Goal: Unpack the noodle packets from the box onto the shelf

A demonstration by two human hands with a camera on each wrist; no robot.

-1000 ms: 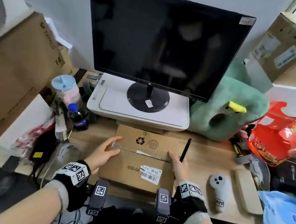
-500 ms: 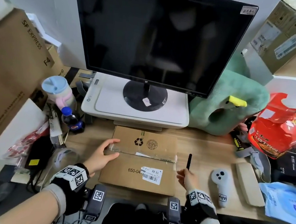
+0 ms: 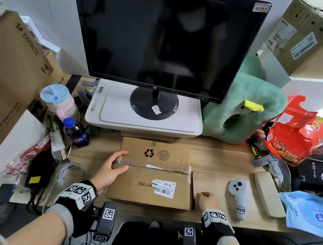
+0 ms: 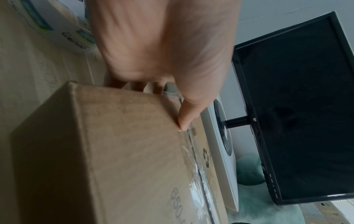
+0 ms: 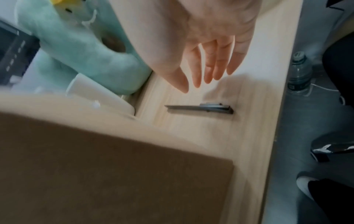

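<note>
A taped-up cardboard box [image 3: 152,172] lies on the wooden desk [image 3: 219,163] in front of the monitor; a shipping label is on its near flap. My left hand [image 3: 113,167] rests on the box's left end, with the thumb [image 4: 186,118] pressing on the clear tape seam. My right hand [image 3: 206,198] hovers open just right of the box's near corner, fingers [image 5: 210,71] straight and holding nothing. A black pen [image 5: 201,108] lies on the desk under it, along the box's right side [image 3: 192,188]. The box's contents are hidden.
A monitor [image 3: 164,39] stands on a white printer [image 3: 143,118] behind the box. A green plush [image 3: 244,108] and a red noodle bag [image 3: 301,135] lie to the right, with a grey controller [image 3: 237,196] nearer. Bottles, a cup [image 3: 60,100] and large cartons [image 3: 9,80] crowd the left.
My right hand left the box top with the pen, came down to the desk on the right, and let the pen go. The left hand stayed on the box.
</note>
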